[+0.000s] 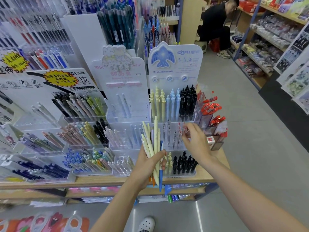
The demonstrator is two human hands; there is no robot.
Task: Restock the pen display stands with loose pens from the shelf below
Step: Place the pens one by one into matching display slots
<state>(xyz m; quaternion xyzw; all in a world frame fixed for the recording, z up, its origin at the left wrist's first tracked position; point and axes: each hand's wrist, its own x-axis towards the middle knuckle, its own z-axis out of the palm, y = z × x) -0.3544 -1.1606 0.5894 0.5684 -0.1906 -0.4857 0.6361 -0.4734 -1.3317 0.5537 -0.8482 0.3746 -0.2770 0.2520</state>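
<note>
The pen display stand [173,104] at twelve o'clock looks like clear glossy acrylic trays under a matt white plastic backboard; the bundle of pens [154,148] gripped in the left hand [147,166] has smooth matt plastic barrels, mostly cream, one blue; the counter edge [100,180] at six o'clock is pale wood with a smooth finish; the floor [250,139] at three o'clock is grey tile, faintly glossy; the shoe [147,224] at six o'clock looks like white moulded plastic or foam with holes.

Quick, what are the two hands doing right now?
Left hand: closed around a bunch of pens, mostly pale yellow.
Right hand: open, fingers spread, holding nothing, near the middle tier of the bird display stand.
</note>
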